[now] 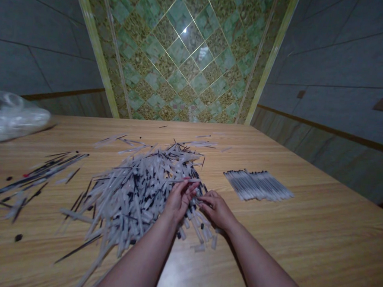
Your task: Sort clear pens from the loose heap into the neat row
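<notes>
Where the heap of clear tubes [126, 196] is spread over the middle of the surface [302, 237], one tube [186, 180] is pinched by the left hand [178, 200], its long axis laid left to right, just beyond the right hand [217, 209], whose curled grip cannot be read.

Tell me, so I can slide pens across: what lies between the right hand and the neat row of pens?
Nothing: the head view shows only bare wooden table between the right hand and the neat row of pens.
</notes>
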Demonstrator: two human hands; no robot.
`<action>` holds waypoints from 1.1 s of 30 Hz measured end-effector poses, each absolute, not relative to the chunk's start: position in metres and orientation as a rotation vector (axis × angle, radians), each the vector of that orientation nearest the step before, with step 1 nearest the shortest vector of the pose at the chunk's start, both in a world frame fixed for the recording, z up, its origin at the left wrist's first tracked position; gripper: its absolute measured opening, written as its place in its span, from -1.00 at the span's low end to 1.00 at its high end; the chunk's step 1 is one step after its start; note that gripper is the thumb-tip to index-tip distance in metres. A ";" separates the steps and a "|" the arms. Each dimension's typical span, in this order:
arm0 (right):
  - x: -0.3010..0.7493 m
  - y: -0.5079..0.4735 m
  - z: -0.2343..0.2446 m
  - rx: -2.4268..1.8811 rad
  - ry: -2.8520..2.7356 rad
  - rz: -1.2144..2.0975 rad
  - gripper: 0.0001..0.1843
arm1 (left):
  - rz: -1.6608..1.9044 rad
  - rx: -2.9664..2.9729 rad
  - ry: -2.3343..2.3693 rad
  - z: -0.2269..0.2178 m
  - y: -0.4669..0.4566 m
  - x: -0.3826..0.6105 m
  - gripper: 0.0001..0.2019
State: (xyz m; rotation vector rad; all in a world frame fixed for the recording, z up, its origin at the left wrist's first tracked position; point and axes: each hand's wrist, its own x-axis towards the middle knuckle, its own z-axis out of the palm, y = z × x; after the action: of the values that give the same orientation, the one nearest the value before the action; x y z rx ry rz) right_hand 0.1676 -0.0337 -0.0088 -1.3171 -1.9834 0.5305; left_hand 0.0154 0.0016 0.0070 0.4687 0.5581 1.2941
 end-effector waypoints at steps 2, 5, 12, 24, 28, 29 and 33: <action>0.167 -0.035 -0.008 -1.307 -2.020 0.519 -0.75 | 1.292 0.483 0.553 0.007 0.001 0.015 -0.85; 0.166 -0.035 -0.008 -1.305 -2.035 0.495 -0.76 | 1.288 0.481 0.560 0.008 0.001 0.015 -0.85; 0.163 -0.035 -0.010 -1.270 -2.138 0.411 -0.77 | 1.295 0.465 0.551 0.009 0.002 0.014 -0.85; 0.150 -0.030 -0.009 -1.300 -2.321 0.255 -0.74 | 1.292 0.441 0.600 0.010 0.001 0.015 -0.86; 0.148 -0.032 -0.010 -1.288 -2.312 0.241 -0.76 | 1.288 0.440 0.604 0.010 0.001 0.014 -0.87; 0.149 -0.033 -0.009 -1.283 -2.293 0.258 -0.75 | 1.289 0.439 0.605 0.010 0.001 0.014 -0.87; 0.160 -0.035 0.000 -1.235 -2.060 0.437 -0.67 | 1.293 0.440 0.601 0.009 0.001 0.015 -0.86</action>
State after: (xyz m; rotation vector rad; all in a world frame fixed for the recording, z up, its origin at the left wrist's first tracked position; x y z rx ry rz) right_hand 0.1600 -0.0345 0.0001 -1.2353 -2.0596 0.4366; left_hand 0.0151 0.0010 0.0095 0.4399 0.6007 1.2926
